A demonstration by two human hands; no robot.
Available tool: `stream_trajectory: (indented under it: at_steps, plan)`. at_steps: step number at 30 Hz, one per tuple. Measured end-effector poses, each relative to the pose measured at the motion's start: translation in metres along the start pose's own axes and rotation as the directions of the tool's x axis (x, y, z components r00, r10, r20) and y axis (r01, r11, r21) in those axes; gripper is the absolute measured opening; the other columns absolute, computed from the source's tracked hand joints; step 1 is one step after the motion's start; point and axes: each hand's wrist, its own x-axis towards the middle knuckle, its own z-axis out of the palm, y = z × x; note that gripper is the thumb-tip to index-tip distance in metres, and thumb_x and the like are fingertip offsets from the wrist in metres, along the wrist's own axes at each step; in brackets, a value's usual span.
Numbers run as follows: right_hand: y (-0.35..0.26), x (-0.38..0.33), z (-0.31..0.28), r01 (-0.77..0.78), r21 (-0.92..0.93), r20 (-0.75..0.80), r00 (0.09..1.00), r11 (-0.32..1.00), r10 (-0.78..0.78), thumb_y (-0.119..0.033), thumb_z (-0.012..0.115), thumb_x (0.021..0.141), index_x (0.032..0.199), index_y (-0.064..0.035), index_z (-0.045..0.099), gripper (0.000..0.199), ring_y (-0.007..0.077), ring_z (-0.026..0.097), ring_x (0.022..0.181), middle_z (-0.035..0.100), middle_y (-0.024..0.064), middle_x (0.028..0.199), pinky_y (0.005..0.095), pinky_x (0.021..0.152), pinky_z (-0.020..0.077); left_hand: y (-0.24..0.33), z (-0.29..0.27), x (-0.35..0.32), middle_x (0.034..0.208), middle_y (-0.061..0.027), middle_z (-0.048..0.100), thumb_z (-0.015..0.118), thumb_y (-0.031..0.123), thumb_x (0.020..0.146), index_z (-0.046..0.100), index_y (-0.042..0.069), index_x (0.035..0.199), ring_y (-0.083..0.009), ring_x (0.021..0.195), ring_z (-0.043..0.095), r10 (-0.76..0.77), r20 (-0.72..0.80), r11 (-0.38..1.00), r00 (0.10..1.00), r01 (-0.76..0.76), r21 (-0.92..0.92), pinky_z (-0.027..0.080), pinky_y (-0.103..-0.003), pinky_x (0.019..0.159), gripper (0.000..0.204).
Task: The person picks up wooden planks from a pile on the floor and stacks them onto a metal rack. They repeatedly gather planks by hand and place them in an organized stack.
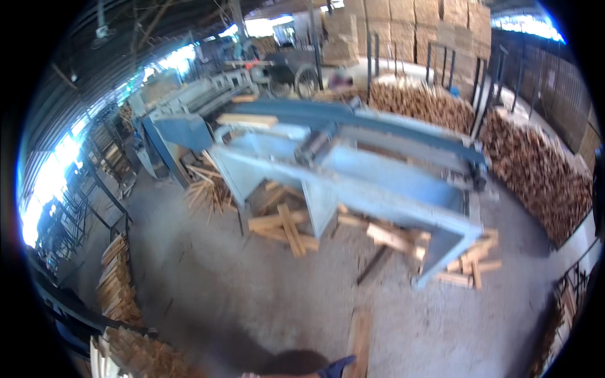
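Observation:
My left hand [336, 368], in a dark blue glove, shows at the lower edge, its forearm coming in from the left. It is closed on the side of a long wooden board [360, 331], which points away from me above the concrete floor. Part of the hand and the near end of the board are cut off by the frame. My right hand is out of the picture. Ahead stands a long light-blue machine table [384, 189] with a dark blue rail [409, 129] along its far side. A pale board [247, 120] lies on its left part.
Loose wood offcuts [293, 230] lie beneath the table, with more pieces [469, 261] at its right leg. Stacked sticks [116, 283] line the left side. Large piles of cut wood [529, 170] stand at the right, and tall bundled stacks [409, 34] at the back.

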Motion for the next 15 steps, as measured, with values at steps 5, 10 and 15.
stream_trajectory:
  at_steps: [5,10,15]
  plan:
    - [-0.095,0.022,0.011,-0.231,-0.183,0.111,0.961,0.956,0.254,-0.016,0.076,0.077,0.141,-0.0028,0.031,0.079,0.0202,0.059,0.096,0.060,0.0141,0.109,0.0323,0.081,0.0505,0.013,-0.066,0.052,0.097,-0.0158,0.064,0.057,0.058,0.085,0.060,0.011,0.113,-0.0268,0.093,0.060,0.390,-0.158,0.920,0.907,-0.381,0.087,0.047,-0.040,0.089,0.055]
    - [-0.102,0.056,0.017,-0.404,0.178,0.026,0.913,0.897,0.406,-0.017,0.074,0.078,0.138,-0.0013,0.036,0.072,0.0192,0.060,0.091,0.063,0.0140,0.103,0.0331,0.080,0.0502,0.080,-0.035,0.051,0.101,-0.0147,0.063,0.055,0.058,0.086,0.058,0.009,0.116,-0.0281,0.095,0.060,0.455,-0.147,0.888,0.878,-0.460,-0.002,0.046,-0.041,0.092,0.058]
    - [-0.128,0.101,-0.022,-0.542,-0.098,0.080,0.832,0.835,0.549,-0.021,0.068,0.085,0.118,0.0029,0.055,0.043,0.0189,0.062,0.085,0.065,0.0114,0.096,0.0330,0.074,0.0518,0.110,0.028,0.079,0.105,-0.0136,0.063,0.054,0.057,0.087,0.056,0.006,0.118,-0.0294,0.097,0.059,0.495,-0.194,0.867,0.847,-0.496,0.051,0.044,-0.041,0.095,0.060]
